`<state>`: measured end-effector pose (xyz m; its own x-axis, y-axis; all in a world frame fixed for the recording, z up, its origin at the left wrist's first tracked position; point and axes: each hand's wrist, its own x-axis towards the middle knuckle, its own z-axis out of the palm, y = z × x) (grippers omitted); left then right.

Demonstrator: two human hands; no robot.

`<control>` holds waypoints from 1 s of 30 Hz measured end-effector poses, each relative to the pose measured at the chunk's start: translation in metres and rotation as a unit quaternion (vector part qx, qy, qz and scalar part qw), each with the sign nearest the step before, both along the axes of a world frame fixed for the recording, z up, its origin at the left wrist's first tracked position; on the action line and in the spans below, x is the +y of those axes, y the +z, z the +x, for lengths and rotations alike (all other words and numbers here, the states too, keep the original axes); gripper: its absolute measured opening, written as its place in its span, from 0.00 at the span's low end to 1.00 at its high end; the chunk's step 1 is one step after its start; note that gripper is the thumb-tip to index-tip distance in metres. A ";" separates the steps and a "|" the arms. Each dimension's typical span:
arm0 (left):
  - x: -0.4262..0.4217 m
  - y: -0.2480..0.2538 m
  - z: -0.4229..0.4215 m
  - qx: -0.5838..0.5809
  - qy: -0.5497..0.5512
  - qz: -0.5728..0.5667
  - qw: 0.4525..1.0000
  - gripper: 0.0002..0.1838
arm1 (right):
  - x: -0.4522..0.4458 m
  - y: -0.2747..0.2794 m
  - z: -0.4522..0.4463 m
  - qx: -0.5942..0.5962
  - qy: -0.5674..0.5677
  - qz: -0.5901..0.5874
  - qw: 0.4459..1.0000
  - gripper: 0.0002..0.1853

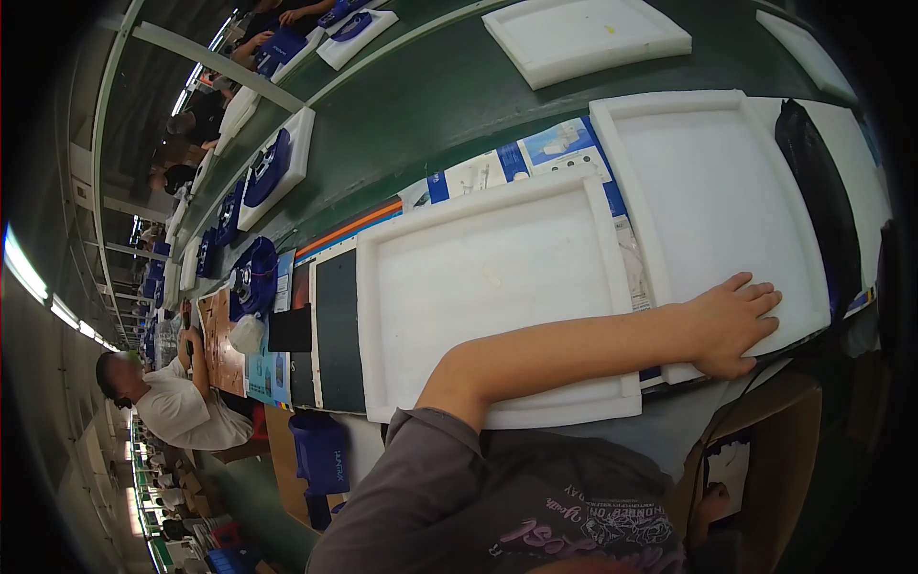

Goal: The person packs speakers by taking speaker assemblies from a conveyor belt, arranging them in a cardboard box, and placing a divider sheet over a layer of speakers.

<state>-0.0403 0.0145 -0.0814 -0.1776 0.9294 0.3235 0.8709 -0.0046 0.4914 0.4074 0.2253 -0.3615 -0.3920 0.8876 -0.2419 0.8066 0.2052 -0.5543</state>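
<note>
My left arm reaches across the white foam tray (pixel 488 287) in the middle. Its end, my left hand (pixel 734 323), lies with fingers spread on the lower edge of a second white foam tray (pixel 703 191) at the right. Both trays have raised rims and look bare inside. Low at the right, my right hand (pixel 712 501) is down in a cardboard box (pixel 789 459), beside a pale sheet-like piece (pixel 730 469). Shadow hides its fingers, so I cannot tell whether it grips that piece.
A black plastic sheet (pixel 822 191) lies at the far right. Another foam slab (pixel 588 40) rests on the green conveyor (pixel 411 115). Blue speaker-like units (pixel 253 273) line the left. A co-worker in a white shirt (pixel 182 411) sits there; a blue bin (pixel 320 454) stands below.
</note>
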 end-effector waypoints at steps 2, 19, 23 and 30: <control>0.000 0.000 0.000 0.001 0.000 0.000 1.000 0.31 | -0.001 0.004 -0.002 0.001 0.000 -0.010 1.000 0.17; -0.001 -0.001 0.000 0.007 0.002 0.008 1.000 0.31 | 0.006 -0.011 0.007 -0.013 -0.013 0.006 1.000 0.18; -0.001 0.000 0.000 0.007 0.002 0.009 1.000 0.30 | 0.004 -0.006 0.003 -0.025 -0.015 0.004 1.000 0.18; 0.000 0.000 0.000 0.005 0.003 0.005 1.000 0.30 | 0.005 -0.007 0.004 -0.023 -0.017 -0.014 0.999 0.19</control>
<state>-0.0401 0.0141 -0.0818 -0.1797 0.9254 0.3336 0.8754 -0.0043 0.4833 0.4118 0.2306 -0.3683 -0.3489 0.8932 -0.2837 0.8382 0.1620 -0.5208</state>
